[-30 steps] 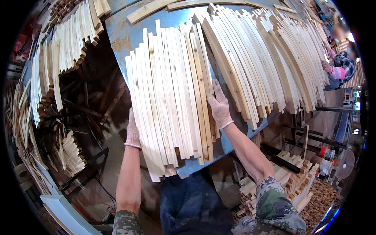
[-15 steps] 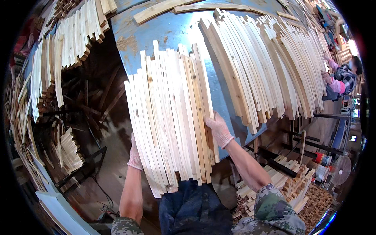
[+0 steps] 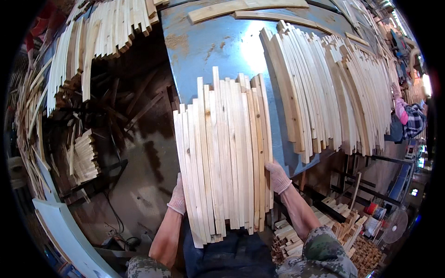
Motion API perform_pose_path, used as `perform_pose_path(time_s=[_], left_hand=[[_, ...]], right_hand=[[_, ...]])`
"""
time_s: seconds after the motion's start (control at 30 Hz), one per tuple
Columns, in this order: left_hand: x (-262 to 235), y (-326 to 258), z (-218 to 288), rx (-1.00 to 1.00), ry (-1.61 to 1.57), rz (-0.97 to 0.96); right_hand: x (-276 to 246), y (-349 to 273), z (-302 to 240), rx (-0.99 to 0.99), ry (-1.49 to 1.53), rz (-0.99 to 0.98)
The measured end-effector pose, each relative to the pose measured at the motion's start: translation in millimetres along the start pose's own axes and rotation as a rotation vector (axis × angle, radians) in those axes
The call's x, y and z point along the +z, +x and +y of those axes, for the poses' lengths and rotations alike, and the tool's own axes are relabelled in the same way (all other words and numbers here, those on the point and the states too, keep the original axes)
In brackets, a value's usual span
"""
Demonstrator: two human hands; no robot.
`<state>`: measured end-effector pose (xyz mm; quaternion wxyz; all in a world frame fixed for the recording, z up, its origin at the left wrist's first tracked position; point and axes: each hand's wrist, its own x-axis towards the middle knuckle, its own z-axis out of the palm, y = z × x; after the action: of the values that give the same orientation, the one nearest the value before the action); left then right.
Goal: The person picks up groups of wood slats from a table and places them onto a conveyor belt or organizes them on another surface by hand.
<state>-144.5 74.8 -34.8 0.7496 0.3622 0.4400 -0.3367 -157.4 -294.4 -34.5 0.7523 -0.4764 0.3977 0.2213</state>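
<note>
A broad bundle of pale wooden strips (image 3: 227, 157), laid side by side with uneven ends, is held between my two gloved hands in front of my body. My left hand (image 3: 177, 194) presses against the bundle's left edge, its fingers mostly hidden behind or under the wood. On the opposite edge my right hand (image 3: 277, 177) grips the outer strips, with its fingertips hidden too. The bundle's far end overlaps the blue metal tabletop (image 3: 208, 51), while its near end reaches my dark apron (image 3: 232, 255).
A long row of similar strips (image 3: 320, 92) lies on the table's right side. Loose boards (image 3: 250, 10) lie along its far edge. Another stack (image 3: 116, 28) stands at the far left. A fan (image 3: 394, 227) and cut wood (image 3: 292, 236) are at lower right. A co-worker (image 3: 410, 116) is at far right.
The bundle and both hands have shifted right and nearer to me in the picture. The view has turned, so the table and the stacks also appear moved to the right.
</note>
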Motion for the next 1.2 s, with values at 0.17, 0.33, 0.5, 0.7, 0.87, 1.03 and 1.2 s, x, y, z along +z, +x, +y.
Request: perform_pose_path(time_s=[0.17,0.33,0.5,0.7,0.87,1.03,1.2], left_hand=[[8.0,-18.0,-2.3,0.006,-0.009,0.000],[13.1,-50.1,3.9,0.061,-0.045,-0.042],[-7.0,-83.5,4.8,0.190,-0.116,-0.130],[-58.5,-186.3,29.5,0.331,-0.203,-0.107],[-134.8,-301.0,33.0,0.558,-0.254,0.014],[-255.4,-397.5,5.9,0.787,-0.423,0.104],[-375.7,-501.6,-61.0,0.929,-0.663,0.277]], right_hand=[[5.1,-24.4,-7.8,-0.035,0.073,-0.015],[27.5,-46.6,-30.0,-0.089,0.039,-0.061],[76.2,-76.7,-58.1,-0.152,-0.054,-0.205],[157.4,-97.3,-63.7,-0.306,-0.196,-0.452],[272.4,-129.9,-50.3,-0.245,-0.299,-0.624],[426.0,-203.9,33.2,-0.238,-0.459,-0.859],[556.5,-308.1,156.5,-0.102,-0.640,-1.019]])
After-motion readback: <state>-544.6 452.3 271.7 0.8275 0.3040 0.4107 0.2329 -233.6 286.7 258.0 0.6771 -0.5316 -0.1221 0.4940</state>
